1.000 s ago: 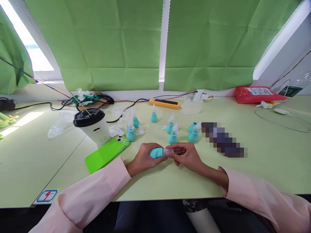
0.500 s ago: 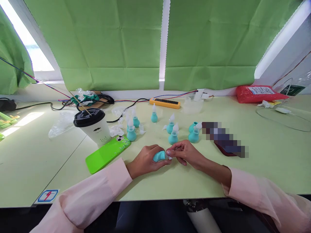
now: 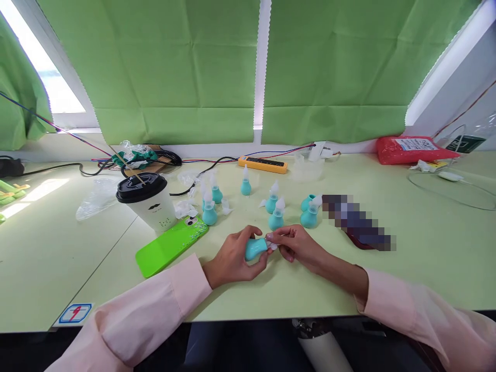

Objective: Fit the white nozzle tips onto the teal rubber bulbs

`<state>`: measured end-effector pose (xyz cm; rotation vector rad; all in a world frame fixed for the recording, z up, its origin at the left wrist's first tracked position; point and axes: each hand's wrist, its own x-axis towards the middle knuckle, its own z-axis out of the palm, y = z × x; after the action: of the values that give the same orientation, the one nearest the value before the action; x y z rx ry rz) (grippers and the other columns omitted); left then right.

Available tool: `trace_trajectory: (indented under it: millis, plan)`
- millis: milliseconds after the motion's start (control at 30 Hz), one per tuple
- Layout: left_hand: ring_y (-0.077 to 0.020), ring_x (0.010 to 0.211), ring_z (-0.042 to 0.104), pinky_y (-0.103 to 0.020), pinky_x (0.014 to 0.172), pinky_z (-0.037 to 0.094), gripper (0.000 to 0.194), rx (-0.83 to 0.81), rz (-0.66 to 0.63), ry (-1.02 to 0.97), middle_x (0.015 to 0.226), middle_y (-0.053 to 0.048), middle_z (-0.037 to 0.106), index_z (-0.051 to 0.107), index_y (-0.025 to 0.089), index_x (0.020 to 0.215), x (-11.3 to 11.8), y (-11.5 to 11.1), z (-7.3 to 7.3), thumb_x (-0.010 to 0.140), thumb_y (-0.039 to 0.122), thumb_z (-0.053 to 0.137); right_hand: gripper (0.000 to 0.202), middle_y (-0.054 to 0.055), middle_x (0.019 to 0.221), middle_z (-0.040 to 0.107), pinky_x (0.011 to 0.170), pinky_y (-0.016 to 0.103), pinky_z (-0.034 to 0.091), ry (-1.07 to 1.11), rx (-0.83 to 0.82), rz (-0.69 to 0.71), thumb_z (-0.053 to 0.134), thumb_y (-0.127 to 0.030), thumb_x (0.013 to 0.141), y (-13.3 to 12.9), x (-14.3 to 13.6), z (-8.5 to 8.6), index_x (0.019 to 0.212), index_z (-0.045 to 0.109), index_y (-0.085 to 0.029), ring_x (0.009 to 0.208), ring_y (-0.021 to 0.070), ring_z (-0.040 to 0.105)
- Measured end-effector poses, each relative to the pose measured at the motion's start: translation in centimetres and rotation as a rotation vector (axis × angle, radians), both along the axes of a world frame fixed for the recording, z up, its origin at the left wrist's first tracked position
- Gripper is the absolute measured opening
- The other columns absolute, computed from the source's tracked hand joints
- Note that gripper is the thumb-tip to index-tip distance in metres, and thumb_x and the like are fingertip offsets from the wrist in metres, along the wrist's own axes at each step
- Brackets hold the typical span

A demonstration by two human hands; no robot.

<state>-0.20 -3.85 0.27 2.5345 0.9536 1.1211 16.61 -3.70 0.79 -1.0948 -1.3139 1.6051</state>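
Note:
A teal rubber bulb lies on its side in my left hand, with the fingers and thumb around it. At its right end my right hand pinches a small whitish piece, which the fingertips partly hide. Beyond my hands stand several teal bulbs with clear pointed tips, among them one in front, one at the right, one at the back and one at the left. One bulb shows no tip.
At the left are a lidded paper cup with a stick and a green phone. Tissue scraps lie beside them. A yellow power strip and cables run along the back. A blurred dark object and red package are right.
The fingers of my left hand have loosened and shifted, so more of the teal bulb shows. The whitish piece at its end shows more, and my right hand has moved slightly.

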Motion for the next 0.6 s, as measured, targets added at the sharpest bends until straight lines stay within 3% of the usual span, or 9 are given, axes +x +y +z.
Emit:
trace_trajectory:
  millis: [167, 267, 333, 400, 467, 600]
  plan:
    - [-0.0127, 0.068, 0.048, -0.025, 0.059, 0.041, 0.02, -0.28, -0.044, -0.18, 0.077, -0.002, 0.048, 0.034, 0.018, 0.087, 0.2, -0.5, 0.1, 0.074, 0.029, 0.046, 0.035, -0.001, 0.062, 0.058, 0.051, 0.024, 0.045, 0.062, 0.237, -0.095, 0.07, -0.029, 0.055, -1.0, -0.5, 0.1, 0.085, 0.058, -0.016, 0.051, 0.0091, 0.051]
    - [-0.0154, 0.08, 0.047, -0.028, 0.069, 0.042, 0.021, -0.287, -0.207, -0.206, 0.087, -0.006, 0.047, 0.034, 0.017, 0.09, -0.2, -0.3, 0.6, 0.077, 0.03, 0.043, 0.03, 0.001, 0.069, 0.056, 0.06, 0.027, 0.047, 0.006, 0.393, -0.132, 0.071, -0.029, 0.053, -1.3, -0.5, 0.1, 0.079, 0.059, -0.018, 0.064, 0.0132, 0.053]
    - [-0.0175, 0.089, 0.046, -0.032, 0.077, 0.04, 0.019, -0.205, -0.245, -0.155, 0.096, -0.01, 0.047, 0.037, 0.016, 0.094, -0.8, 0.6, 1.3, 0.079, 0.029, 0.037, 0.021, 0.002, 0.071, 0.053, 0.062, 0.028, 0.047, -0.045, 0.519, -0.209, 0.068, -0.031, 0.058, -1.4, -0.4, 0.1, 0.071, 0.058, -0.018, 0.069, 0.015, 0.053]
    - [-0.0193, 0.099, 0.042, -0.036, 0.084, 0.036, 0.019, -0.044, -0.108, -0.057, 0.106, -0.012, 0.047, 0.042, 0.016, 0.097, -1.3, 2.0, 1.8, 0.081, 0.021, 0.032, 0.016, 0.003, 0.076, 0.052, 0.065, 0.028, 0.046, -0.073, 0.61, -0.239, 0.063, -0.032, 0.064, -1.6, -0.2, 0.2, 0.07, 0.056, -0.019, 0.076, 0.0162, 0.053]
    - [-0.0242, 0.107, 0.036, -0.043, 0.089, 0.029, 0.021, 0.156, 0.068, 0.179, 0.113, -0.013, 0.046, 0.048, 0.015, 0.096, -1.5, 3.5, 1.9, 0.079, 0.015, 0.036, 0.014, 0.004, 0.082, 0.054, 0.07, 0.028, 0.045, -0.082, 0.611, -0.179, 0.056, -0.031, 0.072, -1.8, -0.2, 0.2, 0.079, 0.055, -0.019, 0.081, 0.0163, 0.053]
    - [-0.0264, 0.115, 0.03, -0.051, 0.093, 0.018, 0.041, 0.348, 0.336, 0.515, 0.129, -0.012, 0.032, 0.055, 0.012, 0.095, -0.9, 5.6, 0.3, 0.071, -0.006, 0.028, 0.025, 0.005, 0.081, 0.059, 0.072, 0.03, 0.044, -0.123, 0.502, 0.011, 0.043, -0.033, 0.08, -2.1, -0.4, 0.0, 0.1, 0.047, -0.019, 0.078, 0.015, 0.055]
